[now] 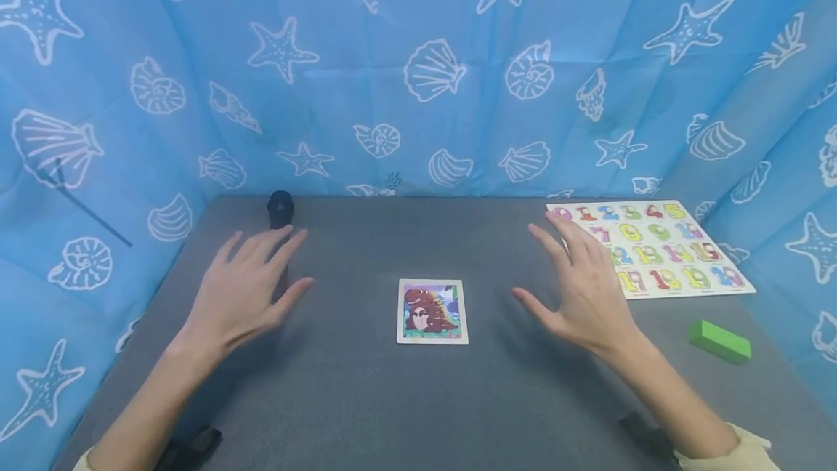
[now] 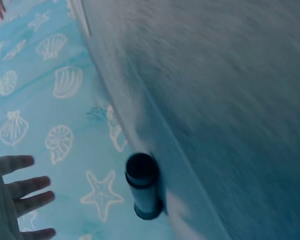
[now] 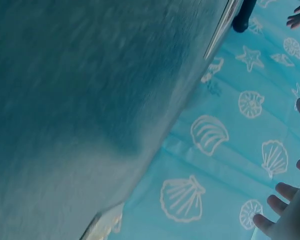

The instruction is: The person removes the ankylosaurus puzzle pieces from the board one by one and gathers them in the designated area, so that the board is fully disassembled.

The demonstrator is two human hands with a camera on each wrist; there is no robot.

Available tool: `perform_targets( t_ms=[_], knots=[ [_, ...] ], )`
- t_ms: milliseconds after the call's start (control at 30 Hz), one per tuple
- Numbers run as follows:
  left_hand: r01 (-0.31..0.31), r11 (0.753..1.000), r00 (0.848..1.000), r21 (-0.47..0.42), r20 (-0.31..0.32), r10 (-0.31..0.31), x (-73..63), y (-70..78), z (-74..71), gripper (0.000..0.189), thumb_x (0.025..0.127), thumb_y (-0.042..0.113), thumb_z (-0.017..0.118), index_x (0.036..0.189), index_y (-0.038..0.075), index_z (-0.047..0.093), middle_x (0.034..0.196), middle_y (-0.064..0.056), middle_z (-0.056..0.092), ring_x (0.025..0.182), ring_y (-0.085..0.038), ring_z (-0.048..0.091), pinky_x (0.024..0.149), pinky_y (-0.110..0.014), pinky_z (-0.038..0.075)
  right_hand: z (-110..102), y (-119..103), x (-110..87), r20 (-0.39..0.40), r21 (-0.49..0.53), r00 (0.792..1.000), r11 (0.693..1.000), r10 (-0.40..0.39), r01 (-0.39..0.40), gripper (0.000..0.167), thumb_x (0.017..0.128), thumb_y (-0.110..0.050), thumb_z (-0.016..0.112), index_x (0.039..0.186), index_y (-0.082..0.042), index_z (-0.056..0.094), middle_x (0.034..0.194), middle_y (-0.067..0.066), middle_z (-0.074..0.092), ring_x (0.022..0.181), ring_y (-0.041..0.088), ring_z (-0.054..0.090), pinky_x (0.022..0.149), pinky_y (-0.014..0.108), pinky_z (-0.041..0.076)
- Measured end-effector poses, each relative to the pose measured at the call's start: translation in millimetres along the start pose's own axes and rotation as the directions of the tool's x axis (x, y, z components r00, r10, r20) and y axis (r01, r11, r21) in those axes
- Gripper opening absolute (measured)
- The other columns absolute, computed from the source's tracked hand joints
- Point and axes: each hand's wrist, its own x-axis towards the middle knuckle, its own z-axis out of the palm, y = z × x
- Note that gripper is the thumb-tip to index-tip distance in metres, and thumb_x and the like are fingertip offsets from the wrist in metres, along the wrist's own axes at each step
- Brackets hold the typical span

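Note:
My left hand (image 1: 245, 289) is held over the left part of the grey table, fingers spread and nothing in its grasp. Just beyond its fingertips stands a black cylinder (image 1: 280, 209), partly hidden by the hand; the left wrist view shows this dark cylinder (image 2: 144, 187) too. My right hand (image 1: 585, 289), likewise spread and holding nothing, is over the right side. Between the hands lies a small square picture puzzle (image 1: 431, 311) with a brown dinosaur and a white border. Fingers (image 3: 277, 205) of the right hand show at the edge of the right wrist view.
A number puzzle board (image 1: 683, 275) with colourful digits lies at the back right, its left edge behind my right hand. Nearer me is a green block (image 1: 719, 341). A blue curtain (image 1: 392, 115) with white shells and starfish hangs behind the table (image 1: 418, 405) and along both sides.

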Motion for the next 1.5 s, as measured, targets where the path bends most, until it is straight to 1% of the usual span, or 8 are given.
perform_targets(
  t_ms=[167,333,533,733,833,1067,1300,1500],
  knots=[
    [0.035,0.998,0.992,-0.061,0.12,-0.028,6.6,14.1,1.4,0.062,0.109,0.052,0.057,0.158,0.014,0.056,0.158,-0.016,0.061,0.146,-0.04,0.057,0.123,-0.072,0.037,10,-7,2.5,0.011,0.145,1.0,0.989,-0.015,0.013,0.079,0.103,-0.062,0.06,0.158,-0.006,0.05,0.16,0.022,0.054,0.144,0.045,0.051,0.114,0.069,0.042],
    [0.036,0.993,0.978,-0.116,0.21,-0.011,10.6,25.6,7.2,0.06,0.109,0.051,0.06,0.156,0.014,0.059,0.157,-0.014,0.063,0.145,-0.039,0.059,0.121,-0.07,0.042,18,-15,5.5,0.035,0.256,0.999,0.966,0.004,-0.013,0.076,0.086,-0.025,0.086,0.152,-0.004,0.055,0.15,0.018,0.063,0.141,0.039,0.057,0.114,0.06,0.046],
    [0.024,0.984,0.96,-0.178,0.278,0.027,10.7,39.8,16.9,0.057,0.104,0.043,0.073,0.152,0.015,0.062,0.152,-0.011,0.068,0.141,-0.035,0.064,0.115,-0.065,0.051,29,-28,12.0,0.109,0.393,0.993,0.916,0.045,-0.084,0.061,0.087,-0.014,0.088,0.141,-0.001,0.062,0.136,0.013,0.07,0.126,0.031,0.065,0.103,0.051,0.055],
    [0.012,0.973,0.944,-0.23,0.324,0.065,13.3,56.6,24.0,0.056,0.103,0.041,0.074,0.151,0.015,0.064,0.149,-0.01,0.069,0.138,-0.033,0.066,0.113,-0.06,0.055,43,-39,19.8,0.262,0.538,0.962,0.816,0.079,-0.213,0.047,0.093,-0.01,0.085,0.135,-0.003,0.064,0.13,0.014,0.074,0.121,0.032,0.071,0.099,0.054,0.062],
    [0.028,0.964,0.917,-0.264,0.39,0.08,14.3,64.5,26.3,0.056,0.104,0.041,0.072,0.153,0.015,0.062,0.151,-0.01,0.068,0.141,-0.033,0.065,0.113,-0.06,0.055,49,-44,25.1,0.357,0.587,0.93,0.754,0.083,-0.293,0.043,0.096,-0.011,0.082,0.134,-0.003,0.065,0.129,0.016,0.074,0.121,0.036,0.072,0.101,0.057,0.061],
    [0.095,0.93,0.826,-0.356,0.549,0.126,18.4,81.8,31.0,0.059,0.107,0.043,0.068,0.158,0.016,0.057,0.158,-0.011,0.062,0.147,-0.036,0.059,0.117,-0.063,0.05,63,-58,39.2,0.501,0.646,0.864,0.642,0.052,-0.413,0.039,0.098,-0.013,0.08,0.131,-0.001,0.066,0.128,0.022,0.073,0.118,0.037,0.072,0.104,0.06,0.059],
    [0.124,0.898,0.76,-0.422,0.622,0.188,20.8,93.1,32.8,0.062,0.107,0.043,0.067,0.162,0.018,0.053,0.166,-0.01,0.054,0.152,-0.036,0.053,0.12,-0.065,0.047,78,-64,54.0,0.558,0.646,0.83,0.636,-0.014,-0.423,0.036,0.098,-0.011,0.078,0.131,0.0,0.067,0.127,0.02,0.074,0.115,0.032,0.073,0.102,0.054,0.062],
    [0.127,0.888,0.719,-0.441,0.657,0.224,21.3,97.1,33.7,0.066,0.108,0.046,0.065,0.166,0.021,0.047,0.174,-0.007,0.043,0.16,-0.037,0.043,0.126,-0.067,0.039,93,-68,66.6,0.616,0.624,0.785,0.651,-0.067,-0.433,0.035,0.1,-0.012,0.076,0.132,0.0,0.069,0.128,0.017,0.075,0.117,0.03,0.074,0.104,0.049,0.063]
  ],
)
